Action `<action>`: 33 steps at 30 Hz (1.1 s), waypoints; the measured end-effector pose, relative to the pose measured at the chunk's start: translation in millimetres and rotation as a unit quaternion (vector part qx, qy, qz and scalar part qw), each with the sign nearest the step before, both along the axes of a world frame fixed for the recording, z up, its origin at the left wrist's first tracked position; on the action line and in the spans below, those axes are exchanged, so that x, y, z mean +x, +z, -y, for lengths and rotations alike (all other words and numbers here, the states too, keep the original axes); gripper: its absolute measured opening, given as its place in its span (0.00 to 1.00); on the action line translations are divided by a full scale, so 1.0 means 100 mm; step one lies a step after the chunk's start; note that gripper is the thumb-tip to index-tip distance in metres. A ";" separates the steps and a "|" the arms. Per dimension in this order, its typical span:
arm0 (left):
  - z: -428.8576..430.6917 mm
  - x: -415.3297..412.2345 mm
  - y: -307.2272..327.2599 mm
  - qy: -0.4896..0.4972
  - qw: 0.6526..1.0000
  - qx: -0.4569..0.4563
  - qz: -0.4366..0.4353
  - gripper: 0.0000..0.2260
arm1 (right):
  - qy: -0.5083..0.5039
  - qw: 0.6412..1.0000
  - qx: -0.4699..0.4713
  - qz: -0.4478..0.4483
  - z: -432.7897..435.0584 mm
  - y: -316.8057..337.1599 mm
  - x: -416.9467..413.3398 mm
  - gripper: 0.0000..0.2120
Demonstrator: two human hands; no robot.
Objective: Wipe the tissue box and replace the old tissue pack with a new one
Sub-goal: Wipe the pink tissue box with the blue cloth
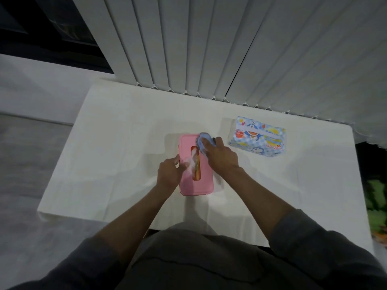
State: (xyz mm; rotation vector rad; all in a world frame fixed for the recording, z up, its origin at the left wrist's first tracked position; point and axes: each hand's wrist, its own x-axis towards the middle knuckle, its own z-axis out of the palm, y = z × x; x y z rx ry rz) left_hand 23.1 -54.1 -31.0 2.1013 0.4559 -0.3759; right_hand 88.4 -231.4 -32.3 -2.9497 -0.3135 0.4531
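Note:
A pink tissue box point(206, 182) lies lengthwise at the middle of the white table point(109, 147). White tissue point(193, 159) sticks out of the slot in its lid, with orange packaging visible inside. My right hand point(222, 158) presses a blue cloth point(204, 141) onto the far right part of the lid. On the box's left edge rests my left hand point(169, 172), fingers laid on the lid. The new tissue pack point(258, 139), blue with cartoon print, lies to the right, apart from the box.
Vertical white blinds point(209, 49) hang along the table's far edge. Grey floor point(27, 153) lies to the left. Something green point(377, 206) shows past the table's right edge. My grey-clothed body is at the near edge.

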 end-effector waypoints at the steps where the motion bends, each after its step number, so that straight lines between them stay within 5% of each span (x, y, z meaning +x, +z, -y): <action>1: 0.00 0.00 0.01 -0.002 1.000 0.000 -0.001 0.16 | -0.013 1.000 0.007 -0.013 -0.02 0.02 0.03 0.25; 10: -0.01 0.01 -0.02 -0.009 1.000 -0.007 -0.005 0.15 | -0.093 0.994 0.035 -0.036 -0.09 0.05 -0.49 0.17; 16: -0.03 0.03 -0.02 -0.020 1.000 0.004 -0.015 0.14 | -0.099 0.994 0.043 -0.037 -0.20 0.12 -0.06 0.20; 23: -0.02 0.02 -0.03 -0.016 1.000 0.023 -0.008 0.15 | 0.036 0.999 0.016 -0.018 -0.09 0.03 -0.17 0.23; 29: 0.02 0.03 -0.03 -0.048 0.997 0.061 0.004 0.16 | -0.100 0.990 0.095 0.004 0.00 -0.06 -0.34 0.21; 33: 0.02 0.05 -0.04 -0.042 0.998 0.052 -0.004 0.17 | -0.050 0.996 0.069 -0.013 -0.01 -0.06 -0.08 0.24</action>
